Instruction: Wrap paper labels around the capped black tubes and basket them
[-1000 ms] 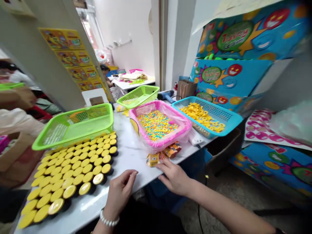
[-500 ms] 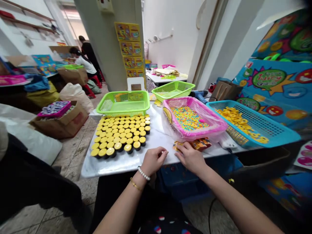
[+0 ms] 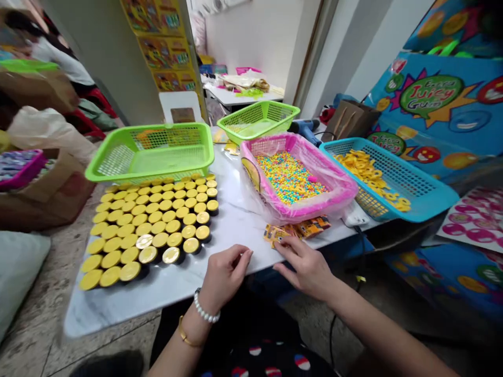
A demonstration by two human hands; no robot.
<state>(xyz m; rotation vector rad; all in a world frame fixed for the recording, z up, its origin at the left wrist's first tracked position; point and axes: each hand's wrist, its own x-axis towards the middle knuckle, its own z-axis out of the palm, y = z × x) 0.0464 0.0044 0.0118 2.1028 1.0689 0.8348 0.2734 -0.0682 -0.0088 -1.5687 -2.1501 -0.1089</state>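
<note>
My right hand lies at the table's front edge, its fingertips resting on a small pile of orange-and-yellow packets. My left hand rests loosely curled on the white marble table, holding nothing, just right of a dense block of black jars with gold-yellow lids. Behind the packets is a pink tray lined with clear plastic, heaped with pastel candy balls. A blue mesh basket holds yellow ring-shaped pieces.
Two green mesh baskets stand behind the jars and tray. Beyond them are a blue hot glue gun and printed gum display boards. At far left, a person in a white top sits past a cardboard box.
The view has swung left and then partly back. My left hand has moved right, away from the jars, and now lies near my right hand, which stays at the packets.
</note>
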